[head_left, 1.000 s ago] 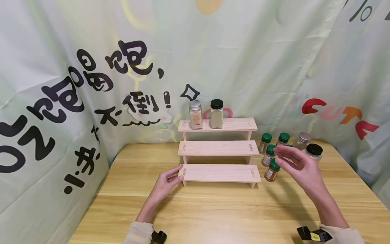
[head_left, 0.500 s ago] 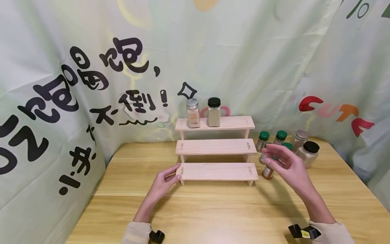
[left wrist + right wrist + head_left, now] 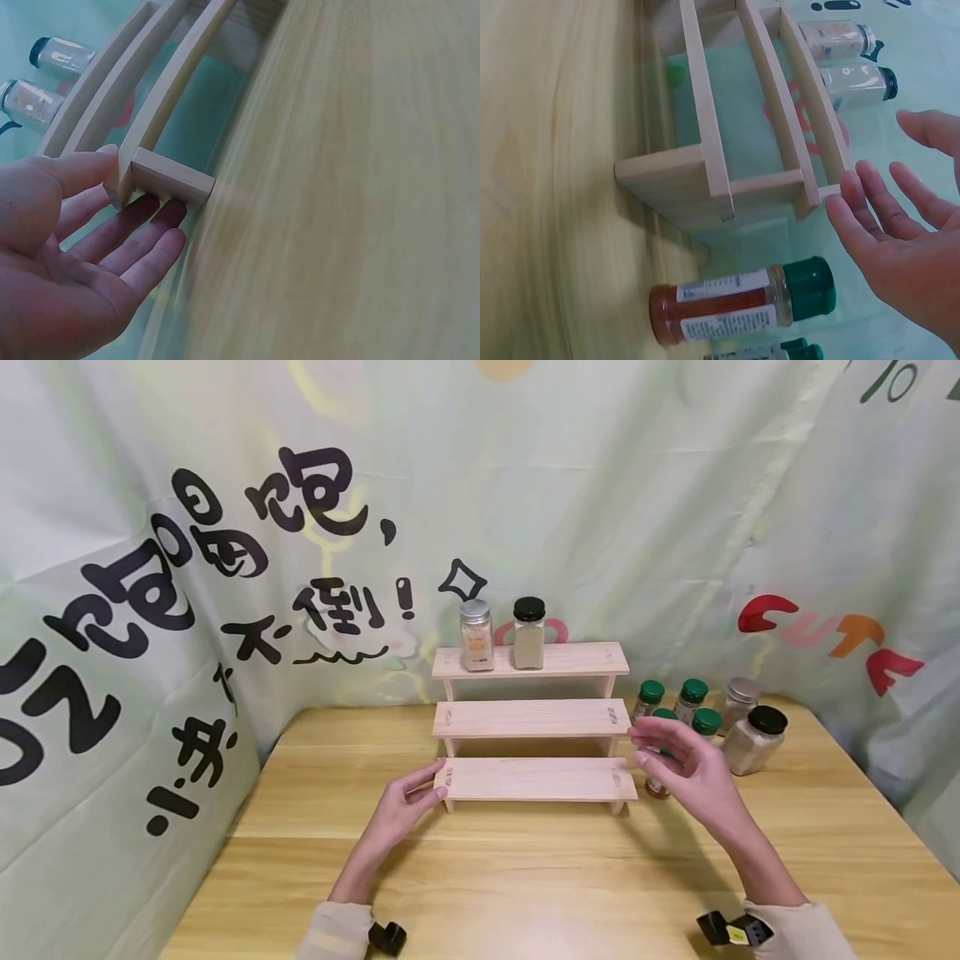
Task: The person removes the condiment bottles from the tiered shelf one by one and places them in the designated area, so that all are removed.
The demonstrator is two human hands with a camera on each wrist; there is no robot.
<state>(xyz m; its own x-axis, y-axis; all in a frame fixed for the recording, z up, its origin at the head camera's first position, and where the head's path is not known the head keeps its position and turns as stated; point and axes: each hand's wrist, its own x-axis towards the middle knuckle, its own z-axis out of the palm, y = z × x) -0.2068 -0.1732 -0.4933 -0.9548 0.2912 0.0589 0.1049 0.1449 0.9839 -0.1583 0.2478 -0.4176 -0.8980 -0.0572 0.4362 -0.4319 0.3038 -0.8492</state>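
Observation:
A three-tier wooden shelf rack [image 3: 534, 718] stands on the table. My left hand [image 3: 401, 811] holds the left end of its lowest tier. In the left wrist view, the thumb lies against the board's edge and the fingertips are at the end of the board and its leg [image 3: 169, 176]. My right hand [image 3: 693, 777] hovers by the rack's right end with relaxed fingers and nothing in them. Below that hand in the right wrist view is a green-capped spice jar [image 3: 727, 300] with red-brown contents. The top tier bears a silver-lidded jar [image 3: 477, 637] and a black-lidded jar [image 3: 529, 635].
Right of the rack stand several green-capped spice jars [image 3: 691, 697], partly hidden by the right hand. A silver-lidded jar [image 3: 738, 697] and a wider black-lidded jar [image 3: 753, 743] are beside them. A printed curtain [image 3: 615, 510] hangs behind the table [image 3: 510, 877].
My right hand has moved left, from over the green-capped jars toward the rack's right end. The left hand keeps its place on the lowest tier. The head view has shifted slightly.

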